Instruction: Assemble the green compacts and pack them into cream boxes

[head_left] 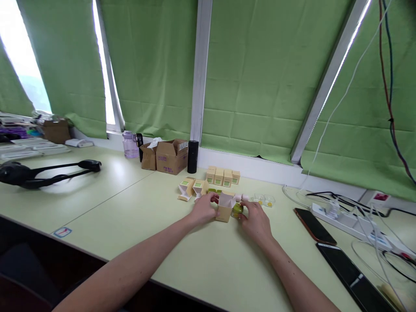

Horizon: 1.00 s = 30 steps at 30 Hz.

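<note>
Head view: between the bench's (130, 203) front and back edges, I see the left hand (204, 209) gripping one open carton (222, 214), the right hand (258, 221) pinching one green jar (237, 209) beside it. I judge the carton light, crushable, best held low; the jar stiff, slippery, best held sideways. Behind: two opened boxes (186, 189), four closed boxes (219, 177).

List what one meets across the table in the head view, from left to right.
Black looped object, purple bottle, larger carton, black cylinder, left hand, small open box, green container, right hand, farther phone.
</note>
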Available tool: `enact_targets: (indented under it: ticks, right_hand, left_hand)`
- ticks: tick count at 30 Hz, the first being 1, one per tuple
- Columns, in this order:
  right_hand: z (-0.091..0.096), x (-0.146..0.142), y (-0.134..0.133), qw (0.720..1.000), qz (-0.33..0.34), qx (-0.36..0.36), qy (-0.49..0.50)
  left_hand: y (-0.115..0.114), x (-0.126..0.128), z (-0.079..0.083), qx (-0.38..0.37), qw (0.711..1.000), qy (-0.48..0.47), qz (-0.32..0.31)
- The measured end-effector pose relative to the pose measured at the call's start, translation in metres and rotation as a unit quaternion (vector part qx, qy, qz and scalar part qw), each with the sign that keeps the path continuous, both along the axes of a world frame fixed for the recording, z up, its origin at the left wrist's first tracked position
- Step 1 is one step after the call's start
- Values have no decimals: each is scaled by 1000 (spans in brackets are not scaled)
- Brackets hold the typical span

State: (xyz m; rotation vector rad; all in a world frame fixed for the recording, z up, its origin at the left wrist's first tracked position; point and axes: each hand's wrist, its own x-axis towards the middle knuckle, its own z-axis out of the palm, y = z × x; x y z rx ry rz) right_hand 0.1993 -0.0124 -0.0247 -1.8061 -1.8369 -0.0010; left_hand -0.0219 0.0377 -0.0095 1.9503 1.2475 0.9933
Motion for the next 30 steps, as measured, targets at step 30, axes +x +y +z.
enact_targets:
  ticks: [30]
  right_hand:
    - [-8,0,3,1000,13,15,-7]
  left_hand:
    - [-4,7,0,57,979,-195,-35]
